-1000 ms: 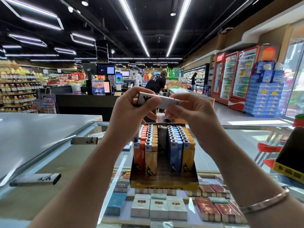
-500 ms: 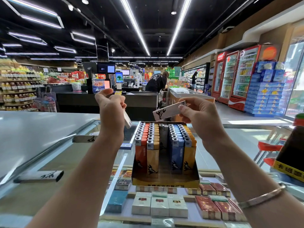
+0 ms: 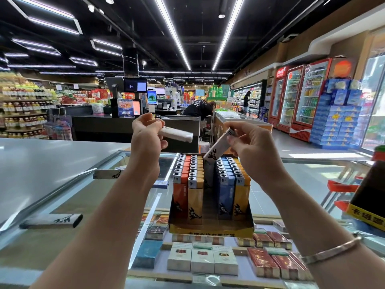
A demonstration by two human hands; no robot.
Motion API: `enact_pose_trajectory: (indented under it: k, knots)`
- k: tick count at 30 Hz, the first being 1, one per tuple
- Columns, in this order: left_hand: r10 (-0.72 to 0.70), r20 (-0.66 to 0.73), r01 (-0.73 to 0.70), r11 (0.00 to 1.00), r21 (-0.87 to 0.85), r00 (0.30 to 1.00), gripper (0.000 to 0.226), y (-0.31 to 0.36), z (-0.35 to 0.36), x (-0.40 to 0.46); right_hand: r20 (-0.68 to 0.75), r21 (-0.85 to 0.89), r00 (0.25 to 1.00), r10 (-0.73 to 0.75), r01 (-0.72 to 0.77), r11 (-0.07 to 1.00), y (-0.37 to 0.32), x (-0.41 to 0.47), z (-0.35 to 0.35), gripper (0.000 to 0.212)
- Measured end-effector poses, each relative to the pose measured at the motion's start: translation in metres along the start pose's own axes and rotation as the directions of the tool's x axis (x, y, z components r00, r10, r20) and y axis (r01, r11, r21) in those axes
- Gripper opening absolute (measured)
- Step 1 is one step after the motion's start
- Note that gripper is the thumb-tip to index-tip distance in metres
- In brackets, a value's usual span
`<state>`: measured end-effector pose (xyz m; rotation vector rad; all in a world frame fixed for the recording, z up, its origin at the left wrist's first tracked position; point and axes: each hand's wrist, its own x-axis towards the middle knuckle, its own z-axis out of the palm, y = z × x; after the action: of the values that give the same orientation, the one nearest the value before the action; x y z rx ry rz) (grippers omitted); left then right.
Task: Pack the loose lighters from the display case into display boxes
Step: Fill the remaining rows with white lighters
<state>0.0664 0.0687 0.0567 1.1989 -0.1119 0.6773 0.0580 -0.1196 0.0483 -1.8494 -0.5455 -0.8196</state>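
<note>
Landmark: I take the display box [image 3: 210,226] as reference; it stands on the glass desk [image 3: 302,176].
Box contents: orange, yellow and blue lighters upright in rows, with a bare lane down the middle.
Left hand [image 3: 145,138]: above the box's rear left corner, fingers curled round a white lighter [image 3: 177,134] held roughly level, its free end pointing right.
Right hand [image 3: 250,147]: above the box's rear right, pinching a second white lighter [image 3: 218,146], tilted, lower end just over the middle lane.
Loose lighters: I see one [image 3: 51,221] lying flat well left of the box, another [image 3: 107,174] farther back on the left.
Under the glass: cigarette packs [image 3: 202,259] in front of the box.
Right wrist: bracelet [image 3: 331,250].
</note>
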Motion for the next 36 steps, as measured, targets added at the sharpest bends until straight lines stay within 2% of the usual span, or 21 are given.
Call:
enact_pose_trajectory:
  k: [5, 8, 11, 18, 22, 28, 32, 36]
  knots:
    - [-0.174, 0.127, 0.192, 0.97, -0.147, 0.977, 0.015, -0.004, 0.001, -0.001, 0.036, -0.099, 0.996, -0.083, 0.086, 0.991, 0.002, -0.001, 0.002, 0.036]
    - [-0.26, 0.138, 0.286, 0.93, -0.232, 0.956, 0.012, -0.005, 0.0, -0.002, 0.071, -0.159, 0.992, -0.1, 0.11, 0.981, 0.003, -0.002, 0.004, 0.027]
    - [-0.294, 0.157, 0.326, 0.911, -0.253, 0.943, 0.012, -0.007, -0.001, -0.004, 0.103, -0.144, 0.991, -0.084, 0.098, 0.985, 0.002, 0.001, 0.003, 0.026]
    - [-0.337, 0.168, 0.355, 0.93, -0.097, 0.927, 0.016, -0.013, 0.001, -0.001, 0.15, -0.043, 0.989, -0.007, 0.013, 0.999, -0.002, 0.012, 0.004, 0.022]
    - [-0.365, 0.17, 0.374, 0.927, -0.02, 0.915, 0.013, -0.017, 0.0, 0.002, 0.255, -0.143, 0.967, -0.025, 0.063, 0.988, -0.008, 0.021, 0.004, 0.02]
    - [-0.345, 0.173, 0.357, 0.933, -0.04, 0.923, 0.009, -0.017, 0.0, 0.004, 0.427, -0.393, 0.904, 0.03, 0.156, 0.906, -0.002, 0.016, 0.017, 0.021]
    - [-0.327, 0.156, 0.32, 0.945, 0.064, 0.932, 0.009, -0.018, 0.001, 0.004, 0.414, -0.401, 0.905, 0.102, 0.08, 0.913, 0.003, 0.015, 0.02, 0.018]
    - [-0.325, 0.147, 0.305, 0.941, 0.145, 0.934, 0.009, -0.019, 0.002, 0.004, 0.388, -0.383, 0.915, 0.114, 0.047, 0.922, 0.002, 0.014, 0.02, 0.015]
